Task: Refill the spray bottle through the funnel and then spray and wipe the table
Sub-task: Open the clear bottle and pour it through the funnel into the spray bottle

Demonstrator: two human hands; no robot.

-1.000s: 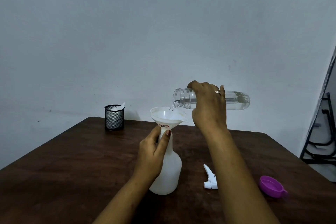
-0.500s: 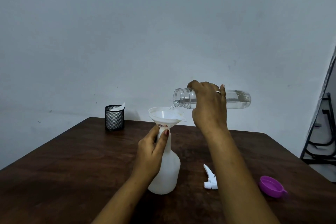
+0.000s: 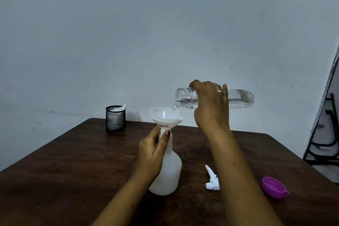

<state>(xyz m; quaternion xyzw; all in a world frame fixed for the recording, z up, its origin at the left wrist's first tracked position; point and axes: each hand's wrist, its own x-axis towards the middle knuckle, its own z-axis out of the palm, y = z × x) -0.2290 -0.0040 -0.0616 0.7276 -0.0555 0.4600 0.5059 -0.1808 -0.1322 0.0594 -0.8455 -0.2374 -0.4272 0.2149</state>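
White plastic spray bottle [image 3: 168, 176]: head view; upright on table [image 3: 73, 161], top off; neck sits inside the left grip, body below it.
left hand [image 3: 153, 152]: fingers and thumb curled round the bottle neck and funnel stem; thumb tip at front, just under the cone.
funnel [image 3: 166, 115]: white, seated in the bottle mouth, cone directly above the left grip; small red label on its underside.
right hand [image 3: 211, 110]: wrapped over the middle of the clear bottle [image 3: 240, 98], fingers curled round it; ring [image 3: 220, 91] on one finger.
clear bottle: held near level; open mouth sticks out left of the right grip, over the funnel rim; base sticks out right of it; liquid lies along the lower side.
water stream [image 3: 173, 107]: thin, from mouth into funnel, between the two grips.
sprayer head [image 3: 212, 180]: white, lying on table below the right grip, right of the left one, partly hidden by the right forearm.
purple cap [image 3: 273, 187]: on table, right of the right forearm, hollow side up.
mesh cup [image 3: 115, 118]: black, far table edge, beyond and left of the left grip; something white inside, can't tell what.
table: dark brown wood.
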